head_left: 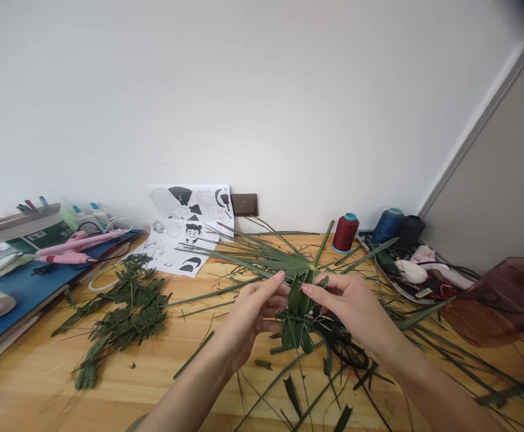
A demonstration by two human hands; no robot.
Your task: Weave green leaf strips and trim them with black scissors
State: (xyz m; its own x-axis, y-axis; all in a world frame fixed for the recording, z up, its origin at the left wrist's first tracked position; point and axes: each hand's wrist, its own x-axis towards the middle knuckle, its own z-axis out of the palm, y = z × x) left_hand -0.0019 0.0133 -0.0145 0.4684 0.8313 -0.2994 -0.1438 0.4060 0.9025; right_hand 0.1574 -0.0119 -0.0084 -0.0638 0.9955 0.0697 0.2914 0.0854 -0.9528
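Note:
Between both hands is a small woven green leaf piece (294, 321) with several loops and folded strips. My left hand (262, 300) holds its left side, thumb on top and fingers curled behind. My right hand (343, 297) pinches its upper right part between thumb and fingers. Just behind the hands, a fan-shaped palm leaf (284, 258) lies with its green stem (324, 243) pointing up. Black-handled scissors (352, 353) rest beneath my right hand, partly hidden by leaf strips. Cut strips are scattered around them.
Woven leaf pieces (131, 312) lie at the left. Printed paper (190, 231) leans on the wall. A red thread spool (345, 233), a cluttered tray (392, 277) and a reddish translucent container (505, 300) stand right. Pink glue guns (80, 243) lie on a blue surface.

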